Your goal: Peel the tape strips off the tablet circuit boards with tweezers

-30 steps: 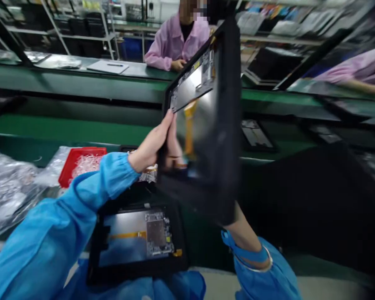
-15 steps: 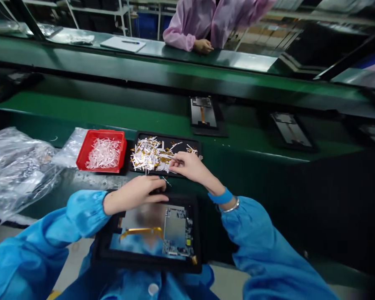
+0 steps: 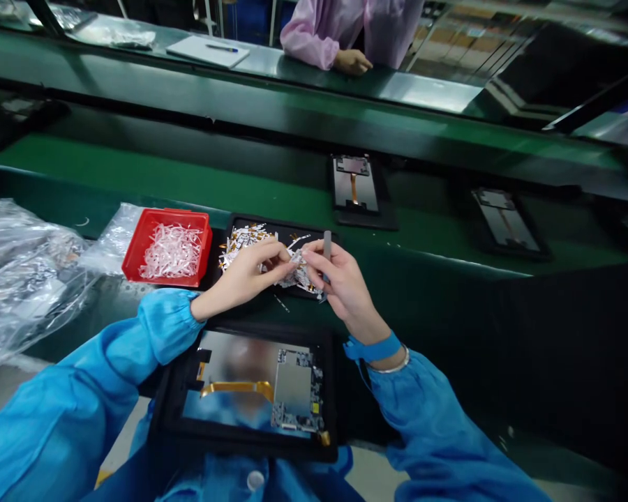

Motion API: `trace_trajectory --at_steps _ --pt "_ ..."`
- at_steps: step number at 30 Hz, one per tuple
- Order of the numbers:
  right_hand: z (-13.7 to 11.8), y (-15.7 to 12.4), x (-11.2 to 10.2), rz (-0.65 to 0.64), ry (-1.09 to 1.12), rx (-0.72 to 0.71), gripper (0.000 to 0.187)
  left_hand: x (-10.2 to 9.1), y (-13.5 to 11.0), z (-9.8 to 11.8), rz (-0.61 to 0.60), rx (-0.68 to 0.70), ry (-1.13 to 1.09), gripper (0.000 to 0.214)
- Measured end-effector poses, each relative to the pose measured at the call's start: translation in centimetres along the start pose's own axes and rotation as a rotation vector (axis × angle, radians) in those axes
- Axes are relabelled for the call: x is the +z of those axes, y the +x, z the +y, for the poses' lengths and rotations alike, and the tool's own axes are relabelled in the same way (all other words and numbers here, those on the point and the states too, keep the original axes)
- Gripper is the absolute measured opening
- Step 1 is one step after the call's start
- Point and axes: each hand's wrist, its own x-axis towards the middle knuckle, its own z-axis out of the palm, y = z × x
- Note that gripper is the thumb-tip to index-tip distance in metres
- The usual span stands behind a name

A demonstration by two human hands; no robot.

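my left hand [image 3: 243,275] pinches a foil scrap [image 3: 294,273] above the black tray [image 3: 275,222], fingertips pressed together, while my right hand [image 3: 345,287] grips a slim grey tool [image 3: 327,249].

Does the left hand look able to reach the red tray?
Probably yes: the left hand sits close beside the red tray with nothing between them, though it pinches strips over the black tray.

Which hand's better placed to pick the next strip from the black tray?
Left hand, probably: its fingertips sit at the gold-and-white foil strips in the black rectangular tray, while the right hand is closed around a slim grey tool.
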Motion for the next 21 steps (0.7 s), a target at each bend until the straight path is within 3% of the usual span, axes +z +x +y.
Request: trace_trajectory --at_steps 6,11,14,18,21 --pt "-0.2 -0.6 -0.1 0.063 0.076 -0.036 0.022 -0.4 -0.2 -0.7 0.011 -0.062 -0.029 0.043" --pt "0.1 -1.8 0.8 0.046 0.074 -0.074 0.021 -0.4 -0.2 1.3 -0.039 0.009 -0.126 0.021" --pt "0.5 -2.4 1.1 0.04 0.074 -0.113 0.024 -0.3 -0.5 2.4 -0.036 0.009 -0.175 0.02" --pt "0.9 -3.7 0.8 0.003 0.051 -0.149 0.019 -0.3 -1.2 3.1 -0.111 -0.104 -0.257 0.023" --pt "1.1 -4.8 0.5 -0.059 -0.097 -0.269 0.01 -0.4 -1.9 3.4 -0.197 -0.215 -0.309 0.028"
